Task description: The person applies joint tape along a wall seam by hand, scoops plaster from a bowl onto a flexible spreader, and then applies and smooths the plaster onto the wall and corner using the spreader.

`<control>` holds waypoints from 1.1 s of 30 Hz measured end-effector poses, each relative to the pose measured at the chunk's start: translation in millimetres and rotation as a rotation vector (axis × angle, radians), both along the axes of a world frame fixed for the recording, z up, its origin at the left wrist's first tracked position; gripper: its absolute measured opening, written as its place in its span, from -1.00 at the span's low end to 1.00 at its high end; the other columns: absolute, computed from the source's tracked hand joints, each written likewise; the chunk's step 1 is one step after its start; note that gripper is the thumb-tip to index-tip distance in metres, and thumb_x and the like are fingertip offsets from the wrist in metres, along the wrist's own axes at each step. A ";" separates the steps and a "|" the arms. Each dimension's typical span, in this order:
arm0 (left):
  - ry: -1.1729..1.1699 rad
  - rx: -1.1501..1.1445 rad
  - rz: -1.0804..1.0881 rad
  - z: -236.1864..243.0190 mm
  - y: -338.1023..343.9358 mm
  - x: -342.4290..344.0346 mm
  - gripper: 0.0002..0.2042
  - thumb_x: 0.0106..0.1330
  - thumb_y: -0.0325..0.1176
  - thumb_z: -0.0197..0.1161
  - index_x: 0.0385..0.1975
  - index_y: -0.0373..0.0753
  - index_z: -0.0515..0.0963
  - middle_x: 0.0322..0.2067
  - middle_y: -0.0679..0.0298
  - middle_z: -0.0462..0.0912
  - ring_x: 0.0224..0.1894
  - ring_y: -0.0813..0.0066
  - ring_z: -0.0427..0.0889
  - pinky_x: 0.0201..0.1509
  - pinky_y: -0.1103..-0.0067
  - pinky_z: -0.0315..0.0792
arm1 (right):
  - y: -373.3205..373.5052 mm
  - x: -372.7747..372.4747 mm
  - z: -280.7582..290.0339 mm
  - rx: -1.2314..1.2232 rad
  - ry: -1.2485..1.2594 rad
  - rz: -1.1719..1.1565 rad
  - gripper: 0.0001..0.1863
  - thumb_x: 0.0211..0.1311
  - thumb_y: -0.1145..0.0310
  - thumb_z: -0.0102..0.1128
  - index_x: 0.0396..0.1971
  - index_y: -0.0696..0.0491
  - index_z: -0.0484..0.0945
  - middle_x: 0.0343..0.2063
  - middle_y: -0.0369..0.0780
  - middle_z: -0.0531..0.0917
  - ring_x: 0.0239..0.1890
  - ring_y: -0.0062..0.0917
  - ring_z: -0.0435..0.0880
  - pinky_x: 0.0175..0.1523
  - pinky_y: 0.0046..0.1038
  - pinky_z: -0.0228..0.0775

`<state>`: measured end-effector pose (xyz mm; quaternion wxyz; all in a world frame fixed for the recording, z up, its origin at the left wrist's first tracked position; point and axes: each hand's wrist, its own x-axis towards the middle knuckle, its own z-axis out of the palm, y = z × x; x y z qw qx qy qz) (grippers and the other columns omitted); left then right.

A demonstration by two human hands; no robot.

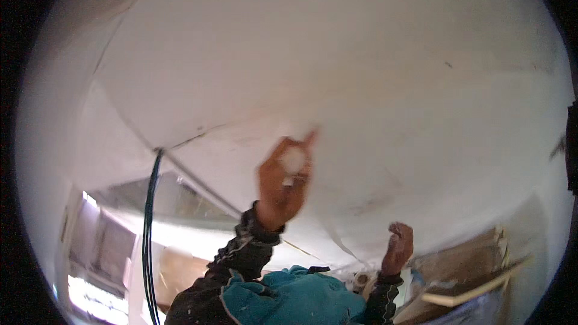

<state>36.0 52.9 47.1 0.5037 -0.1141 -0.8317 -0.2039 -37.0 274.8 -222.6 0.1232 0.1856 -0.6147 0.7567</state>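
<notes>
Left hand (284, 186) and right hand (398, 249) raised before a white surface (385, 102).
A cable (149, 235) hangs at lower left; near the frame's centre the left hand curls about a pale round piece (293, 159), too blurred to tell how firmly; a teal garment (295, 295) fills the bottom centre; at lower right the right hand is half-curled, whether grasping anything I cannot tell, left of a board (472, 292).
</notes>
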 end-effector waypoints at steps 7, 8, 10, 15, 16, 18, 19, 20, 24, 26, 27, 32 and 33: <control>-0.187 0.040 -0.224 49.7 11.5 19.1 -0.45 0.29 -0.58 0.22 0.33 -0.27 0.41 -0.28 0.11 0.51 -0.27 0.24 0.54 -0.15 0.36 0.51 | -97.6 -3.5 209.2 0.110 0.234 0.882 -0.35 0.21 0.12 0.45 0.20 0.15 0.47 -0.02 -0.02 0.66 0.04 -0.28 0.66 0.16 -0.21 0.48; -0.161 0.047 -0.202 56.2 2.7 27.1 -0.45 0.29 -0.58 0.22 0.33 -0.27 0.41 -0.28 0.11 0.51 -0.27 0.24 0.54 -0.15 0.36 0.51 | -98.7 -7.8 223.5 0.110 0.210 0.974 -0.66 0.22 0.32 0.42 -0.05 0.15 0.64 -0.34 -0.14 0.74 -0.34 -0.48 0.71 -0.19 -0.39 0.57; -0.124 0.191 -0.192 39.2 -12.4 48.1 -0.61 0.40 -0.53 0.19 0.22 -0.31 0.50 -0.28 0.14 0.49 -0.26 0.30 0.52 -0.09 0.38 0.49 | -81.3 -14.7 224.0 0.134 0.113 0.982 -0.76 0.22 0.36 0.40 -0.18 0.17 0.67 -0.43 -0.17 0.73 -0.45 -0.54 0.67 -0.31 -0.46 0.53; -0.034 0.352 -0.129 15.7 -52.6 99.4 -0.74 0.45 -0.44 0.21 0.07 -0.32 0.62 -0.34 0.21 0.54 -0.27 0.41 0.57 -0.17 0.43 0.58 | -76.9 -41.5 280.3 0.462 0.327 0.810 -0.89 0.10 0.44 0.43 -0.44 0.17 0.72 -0.58 -0.20 0.70 -0.64 -0.62 0.58 -0.52 -0.56 0.39; -0.019 0.448 -0.160 4.4 -59.3 105.2 -0.77 0.41 -0.45 0.26 0.01 -0.31 0.65 -0.36 0.22 0.56 -0.30 0.45 0.57 -0.20 0.50 0.58 | -77.6 -41.9 292.4 0.526 0.409 0.799 -0.89 0.06 0.44 0.45 -0.46 0.16 0.72 -0.60 -0.20 0.69 -0.63 -0.62 0.58 -0.51 -0.56 0.39; 0.011 0.552 -0.180 0.0 -66.0 121.0 -0.81 0.37 -0.46 0.31 -0.06 -0.31 0.68 -0.39 0.23 0.58 -0.33 0.50 0.58 -0.24 0.58 0.58 | -81.5 -39.9 313.1 0.596 0.516 0.780 -0.88 0.03 0.43 0.48 -0.46 0.15 0.72 -0.60 -0.20 0.69 -0.63 -0.62 0.57 -0.50 -0.57 0.37; 0.049 0.620 -0.064 2.9 -68.7 125.1 -0.84 0.33 -0.49 0.35 -0.13 -0.31 0.70 -0.38 0.23 0.62 -0.35 0.54 0.59 -0.29 0.63 0.56 | -81.7 -40.1 321.7 0.662 0.604 0.731 -0.86 0.00 0.42 0.50 -0.46 0.14 0.72 -0.60 -0.21 0.69 -0.63 -0.62 0.56 -0.50 -0.58 0.35; 0.082 0.683 0.051 5.4 -72.5 128.7 -0.86 0.28 -0.52 0.39 -0.19 -0.31 0.72 -0.37 0.22 0.67 -0.37 0.59 0.61 -0.34 0.68 0.54 | -81.2 -34.7 337.3 0.756 0.629 0.680 -0.86 -0.01 0.43 0.52 -0.48 0.13 0.71 -0.60 -0.22 0.68 -0.62 -0.63 0.55 -0.50 -0.57 0.33; 0.192 0.727 0.237 1.5 -86.7 141.1 -0.89 0.30 -0.55 0.34 -0.22 -0.34 0.72 -0.27 0.16 0.75 -0.40 0.59 0.64 -0.41 0.69 0.48 | -100.5 -9.3 350.4 0.658 0.739 0.599 -0.89 0.00 0.50 0.48 -0.46 0.14 0.70 -0.58 -0.22 0.69 -0.63 -0.65 0.54 -0.51 -0.57 0.29; 0.254 0.746 0.203 -5.7 -99.6 139.4 -0.89 0.32 -0.54 0.33 -0.21 -0.35 0.71 -0.26 0.16 0.75 -0.39 0.59 0.64 -0.40 0.68 0.49 | -108.9 3.4 347.2 0.595 0.708 0.496 -0.91 0.03 0.57 0.43 -0.42 0.14 0.70 -0.55 -0.22 0.70 -0.61 -0.66 0.54 -0.49 -0.58 0.32; 0.318 0.756 0.175 -8.4 -104.4 137.9 -0.88 0.33 -0.53 0.32 -0.20 -0.36 0.70 -0.26 0.15 0.75 -0.39 0.58 0.64 -0.38 0.67 0.49 | -111.7 5.2 343.1 0.606 0.704 0.492 -0.91 0.03 0.57 0.43 -0.42 0.14 0.70 -0.55 -0.22 0.70 -0.61 -0.66 0.54 -0.49 -0.58 0.32; 0.487 0.773 0.277 -1.7 -116.6 128.0 -0.86 0.40 -0.57 0.22 -0.11 -0.35 0.65 -0.25 0.23 0.72 -0.37 0.61 0.58 -0.32 0.65 0.48 | -116.3 17.0 320.9 0.656 0.657 0.571 -0.91 0.11 0.55 0.40 -0.36 0.15 0.70 -0.51 -0.18 0.73 -0.58 -0.63 0.61 -0.44 -0.59 0.41; 0.544 0.824 0.195 0.5 -118.1 126.9 -0.87 0.43 -0.54 0.18 -0.12 -0.34 0.63 -0.25 0.24 0.72 -0.37 0.60 0.58 -0.30 0.63 0.48 | -118.7 18.1 313.5 0.657 0.654 0.570 -0.91 0.11 0.55 0.40 -0.36 0.15 0.70 -0.51 -0.18 0.73 -0.58 -0.63 0.61 -0.44 -0.59 0.41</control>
